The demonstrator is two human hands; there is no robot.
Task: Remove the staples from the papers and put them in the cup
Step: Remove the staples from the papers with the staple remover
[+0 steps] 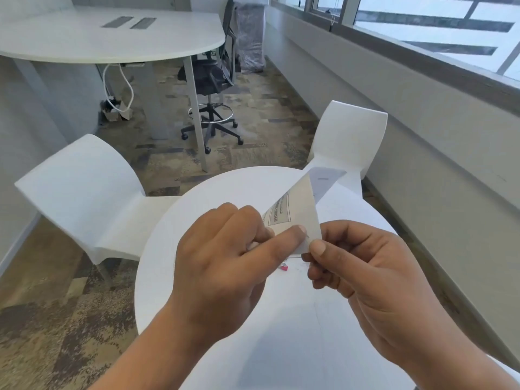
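Left hand (222, 257) and right hand (363, 266) pinching folded papers (298, 218) corner, above round table (174, 249)

Office: desk (112, 38), swivel chair (211, 77)

Round white table (174, 229), small pink object (284, 267)

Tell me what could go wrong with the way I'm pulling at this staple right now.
Both the left hand and right hand pinch the papers at one corner in mid-air, so a hard pull may tear it. The staple is tiny; freed, it could drop unseen onto the white table. No cup is in view to catch it.
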